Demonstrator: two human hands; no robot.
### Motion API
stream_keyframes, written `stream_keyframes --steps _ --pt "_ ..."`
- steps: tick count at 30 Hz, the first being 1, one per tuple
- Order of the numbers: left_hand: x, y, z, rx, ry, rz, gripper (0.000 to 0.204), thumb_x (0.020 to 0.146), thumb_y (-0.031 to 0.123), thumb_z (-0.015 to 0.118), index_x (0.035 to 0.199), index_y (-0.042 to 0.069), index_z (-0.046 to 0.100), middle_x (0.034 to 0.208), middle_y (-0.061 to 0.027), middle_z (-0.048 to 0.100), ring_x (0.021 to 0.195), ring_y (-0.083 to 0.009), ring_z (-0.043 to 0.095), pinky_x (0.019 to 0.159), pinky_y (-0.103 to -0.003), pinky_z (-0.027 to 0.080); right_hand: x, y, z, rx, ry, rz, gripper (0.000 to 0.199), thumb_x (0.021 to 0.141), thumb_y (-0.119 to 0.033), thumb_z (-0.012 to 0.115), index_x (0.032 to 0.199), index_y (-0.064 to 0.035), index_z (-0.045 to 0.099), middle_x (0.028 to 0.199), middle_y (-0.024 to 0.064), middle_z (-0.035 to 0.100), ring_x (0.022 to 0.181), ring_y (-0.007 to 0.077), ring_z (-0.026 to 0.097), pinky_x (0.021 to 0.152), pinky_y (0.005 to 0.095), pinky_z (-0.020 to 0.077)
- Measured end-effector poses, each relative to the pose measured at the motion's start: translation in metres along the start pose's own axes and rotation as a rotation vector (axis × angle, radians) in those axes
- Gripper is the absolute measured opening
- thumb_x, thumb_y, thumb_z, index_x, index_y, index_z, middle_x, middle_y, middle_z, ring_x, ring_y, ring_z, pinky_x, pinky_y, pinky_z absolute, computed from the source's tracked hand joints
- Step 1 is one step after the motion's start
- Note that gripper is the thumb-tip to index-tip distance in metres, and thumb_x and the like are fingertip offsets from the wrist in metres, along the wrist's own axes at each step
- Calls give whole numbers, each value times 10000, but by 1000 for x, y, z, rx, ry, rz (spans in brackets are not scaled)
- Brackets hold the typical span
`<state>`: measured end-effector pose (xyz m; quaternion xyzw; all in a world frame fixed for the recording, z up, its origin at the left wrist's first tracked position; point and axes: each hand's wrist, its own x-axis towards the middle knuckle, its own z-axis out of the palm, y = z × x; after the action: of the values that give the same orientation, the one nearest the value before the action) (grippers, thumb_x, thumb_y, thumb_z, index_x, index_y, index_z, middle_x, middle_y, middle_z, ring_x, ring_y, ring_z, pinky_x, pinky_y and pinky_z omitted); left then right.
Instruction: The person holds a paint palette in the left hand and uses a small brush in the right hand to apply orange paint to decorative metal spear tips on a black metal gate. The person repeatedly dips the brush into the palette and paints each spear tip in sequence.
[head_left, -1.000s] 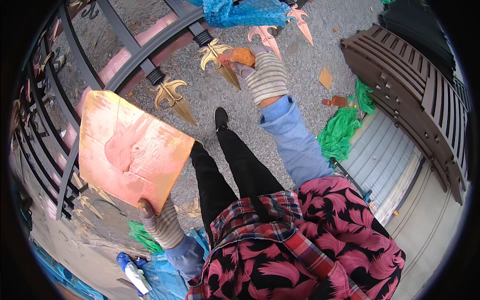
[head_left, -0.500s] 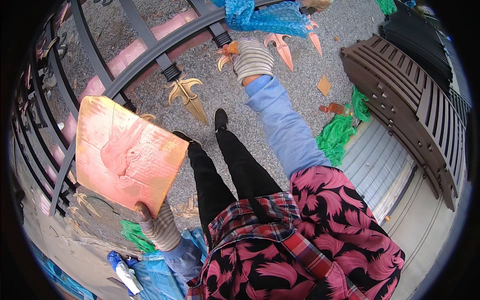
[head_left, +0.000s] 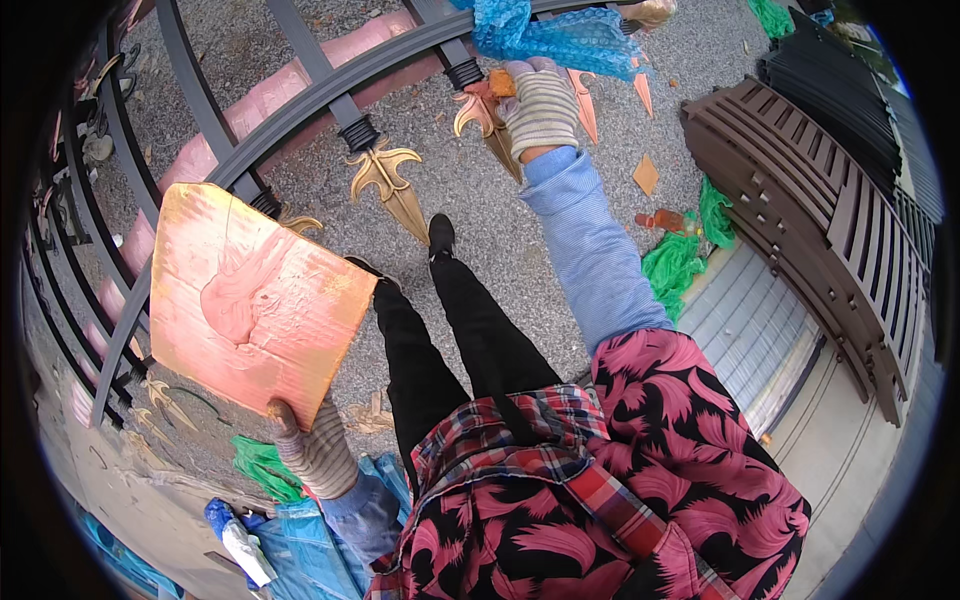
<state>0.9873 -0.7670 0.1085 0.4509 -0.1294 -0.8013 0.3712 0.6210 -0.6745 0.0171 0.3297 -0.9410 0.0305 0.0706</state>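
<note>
My left hand (head_left: 315, 450), in a striped grey glove, grips the lower edge of a flat board (head_left: 290, 330), its thumb on top. Pink paste is smeared over the board, thickest in the middle. My right hand (head_left: 543, 108), gloved alike, pinches a small orange-brown sponge (head_left: 502, 83) against the top of a gold spearhead finial (head_left: 497, 140) on a dark metal fence panel (head_left: 330, 95). Left of it another gold finial (head_left: 388, 187) points down toward my feet. Just beyond my right hand are pink finials (head_left: 584, 105), partly covered by the hand.
Blue bubble wrap (head_left: 560, 42) drapes over the panel's rail. Brown slatted panels (head_left: 790, 220) are stacked at the right, near green plastic (head_left: 672, 268) and a bottle (head_left: 665, 221) of reddish liquid. Blue sheeting (head_left: 305, 550) lies at lower left, on the gravel ground (head_left: 590, 200).
My right hand has shifted right with the sponge, uncovering more of the gold finial beside it. The left hand still holds the board in nearly the same place. The view has moved slightly.
</note>
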Motion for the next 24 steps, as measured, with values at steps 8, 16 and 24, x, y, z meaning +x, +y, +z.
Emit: stream_keyframes --steps 8,16,24 --pt "3 1 -9 22 -5 16 736 735 193 684 1294 -39 267 1321 -142 330 1220 -286 306 1060 -481 199 -10 14 -6 218 -63 23 332 687 -12 642 1012 -50 582 1018 104 546 901 241 561 754 315 504" --pt "3 1 -13 66 7 9 736 743 226 674 1294 -42 265 1318 -139 335 1217 -285 312 1061 -472 203 0 -15 5 73 -244 122 403 627 -118 713 1009 -62 595 996 140 574 903 309 556 785 369 466" --pt "4 3 -18 -55 9 -57 777 714 161 697 1331 31 243 1351 -87 323 1240 -233 301 1074 -399 189 1 -3 -3 -55 -240 44 332 692 -96 666 1009 -50 576 976 130 571 875 298 565 748 375 477"
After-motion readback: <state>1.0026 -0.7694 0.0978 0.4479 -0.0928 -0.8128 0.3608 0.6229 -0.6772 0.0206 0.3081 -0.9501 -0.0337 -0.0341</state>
